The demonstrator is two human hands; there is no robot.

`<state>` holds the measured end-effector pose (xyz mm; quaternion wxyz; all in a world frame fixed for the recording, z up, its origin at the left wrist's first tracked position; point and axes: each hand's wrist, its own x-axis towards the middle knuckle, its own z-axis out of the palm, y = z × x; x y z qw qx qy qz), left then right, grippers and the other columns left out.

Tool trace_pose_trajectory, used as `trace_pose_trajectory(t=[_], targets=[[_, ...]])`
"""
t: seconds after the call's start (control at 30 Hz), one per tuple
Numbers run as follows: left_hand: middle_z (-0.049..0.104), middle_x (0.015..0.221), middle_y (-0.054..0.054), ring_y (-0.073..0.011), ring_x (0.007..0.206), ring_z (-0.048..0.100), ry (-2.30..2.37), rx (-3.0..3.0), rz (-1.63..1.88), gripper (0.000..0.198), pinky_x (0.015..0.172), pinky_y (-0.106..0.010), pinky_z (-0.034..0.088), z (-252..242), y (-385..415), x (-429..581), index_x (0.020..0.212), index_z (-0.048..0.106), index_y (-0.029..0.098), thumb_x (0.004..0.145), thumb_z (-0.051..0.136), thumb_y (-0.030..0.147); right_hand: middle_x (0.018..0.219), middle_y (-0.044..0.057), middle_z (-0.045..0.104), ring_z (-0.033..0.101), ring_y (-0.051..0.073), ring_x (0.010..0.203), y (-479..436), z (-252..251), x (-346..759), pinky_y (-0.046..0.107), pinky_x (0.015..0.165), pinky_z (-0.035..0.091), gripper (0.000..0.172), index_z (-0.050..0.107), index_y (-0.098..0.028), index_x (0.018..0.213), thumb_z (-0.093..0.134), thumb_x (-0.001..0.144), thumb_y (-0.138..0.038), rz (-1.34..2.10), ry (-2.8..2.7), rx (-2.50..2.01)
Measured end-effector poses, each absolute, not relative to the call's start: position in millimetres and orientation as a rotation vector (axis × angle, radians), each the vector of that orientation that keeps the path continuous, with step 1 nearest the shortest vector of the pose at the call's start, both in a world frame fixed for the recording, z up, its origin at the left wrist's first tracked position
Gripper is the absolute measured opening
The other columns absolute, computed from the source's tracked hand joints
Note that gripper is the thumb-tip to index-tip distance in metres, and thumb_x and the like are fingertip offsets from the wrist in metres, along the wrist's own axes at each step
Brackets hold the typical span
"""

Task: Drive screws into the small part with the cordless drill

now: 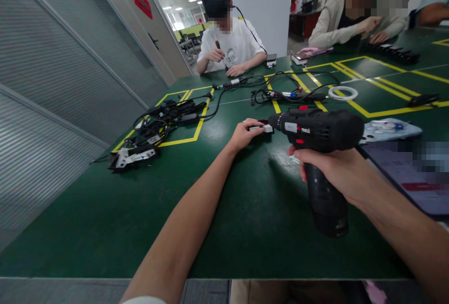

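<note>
A person's right hand [335, 168] grips a black drill [319, 128], its fingers wrapped around the handle below the motor housing, although the tips on the far side are partly hidden. The drill lies level in the air above the green bench [105, 220], its chuck pointing left toward a small white piece [268, 128]; whether the tip touches it cannot be told. The left hand [244, 134] rests on the bench, with its fingers closed around that piece, pinching it just in front of the chuck. Beneath and beyond the right forearm lies a tablet [396, 173], with a blue-and-white case [393, 129] just beside its far edge. A white ring [342, 98] lies farther back, near a slim corded tool [286, 94]. To the left, a tangle of black cables [161, 121] sits on and around yellow tape lines [178, 143]. Across the bench, a co-worker in a white shirt [242, 37] holds an upright hand tool [218, 44]; another co-worker [326, 28] sits at the far right.
</note>
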<state>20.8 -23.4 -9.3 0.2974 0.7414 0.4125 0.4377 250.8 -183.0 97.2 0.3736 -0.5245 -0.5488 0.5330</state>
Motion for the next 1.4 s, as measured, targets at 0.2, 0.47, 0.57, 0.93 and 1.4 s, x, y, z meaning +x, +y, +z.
trace_pose_trajectory(t=[0.2,0.47,0.57,0.93,1.4], targets=[[0.067,0.1,-0.006,-0.018,0.099,0.059,1.143,1.938,1.217,0.023,0.093,-0.034,0.043,-11.1,-20.5,19.8,0.089,0.071,0.018,0.072,0.069,0.034,0.053,0.0,0.062,0.056,0.014,0.047,-186.5,105.4,257.3,0.025,0.047,0.042,0.02,0.068,-0.017,0.084,0.058,0.078,-0.033,1.329,-1.564,-1.42],[0.067,0.101,-0.006,-0.0194,0.105,0.058,1.189,1.977,1.205,0.023,0.097,-0.034,0.041,-9.5,-20.6,18.1,0.091,0.072,0.019,0.073,0.068,0.033,0.052,0.001,0.062,0.057,0.014,0.048,-188.3,107.6,256.8,0.025,0.048,0.042,0.025,0.062,-0.019,0.057,0.056,0.078,-0.031,1.224,-1.705,-1.533],[0.067,0.101,-0.007,-0.0198,0.105,0.058,1.204,1.961,1.204,0.023,0.098,-0.034,0.041,-8.1,-21.7,18.9,0.091,0.072,0.019,0.072,0.069,0.032,0.046,0.0,0.058,0.053,0.012,0.043,-189.7,110.2,254.4,0.024,0.045,0.04,0.031,0.055,-0.02,0.047,0.057,0.076,-0.03,1.169,-1.737,-1.555],[0.067,0.101,-0.006,-0.019,0.103,0.059,1.203,1.984,1.177,0.024,0.095,-0.033,0.043,-8.8,-21.7,18.3,0.093,0.071,0.019,0.075,0.066,0.034,0.052,0.0,0.062,0.061,0.016,0.053,-189.3,105.6,253.3,0.026,0.05,0.042,0.018,0.058,-0.02,0.061,0.055,0.076,-0.029,1.177,-1.732,-1.542],[0.065,0.105,-0.007,-0.0189,0.102,0.058,1.181,1.975,1.155,0.026,0.095,-0.033,0.043,-8.4,-20.4,16.2,0.094,0.072,0.019,0.072,0.068,0.034,0.057,-0.003,0.059,0.054,0.014,0.049,-194.8,105.2,250.7,0.025,0.047,0.038,0.007,0.058,-0.021,0.073,0.055,0.074,-0.027,1.044,-1.843,-1.481]])
